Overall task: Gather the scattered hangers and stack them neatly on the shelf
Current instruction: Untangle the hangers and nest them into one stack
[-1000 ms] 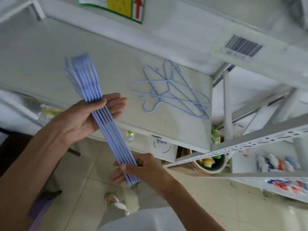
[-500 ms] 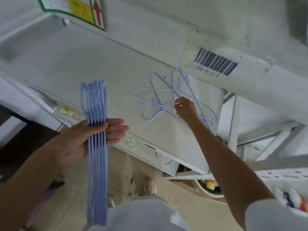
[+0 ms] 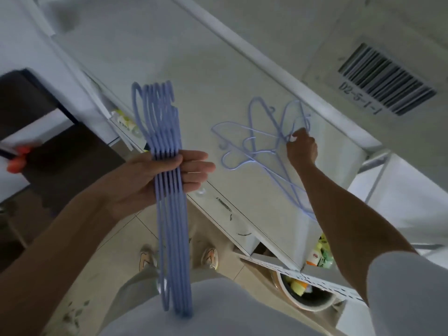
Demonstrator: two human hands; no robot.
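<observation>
My left hand [image 3: 155,180] grips a tight bundle of several light-blue hangers [image 3: 169,214], held upright in front of the shelf edge, hooks at the top. A loose tangle of blue hangers [image 3: 252,141] lies on the white shelf [image 3: 194,73]. My right hand [image 3: 301,147] reaches over the shelf and its fingers pinch one wire of that tangle at its right side. The hangers on the shelf cross each other at different angles; part of the tangle runs under my right forearm.
A barcode label [image 3: 385,81] sits on the beam above the shelf. Below the shelf, a bowl [image 3: 308,299] with small items and bottles [image 3: 320,258] stands on a lower rack. A dark surface [image 3: 48,141] lies to the left. My shoes [image 3: 211,258] show on the tiled floor.
My right hand let go of the bundle's lower end and reached to the tangled hangers on the shelf, now pinching one. The left hand turned the bundle upright.
</observation>
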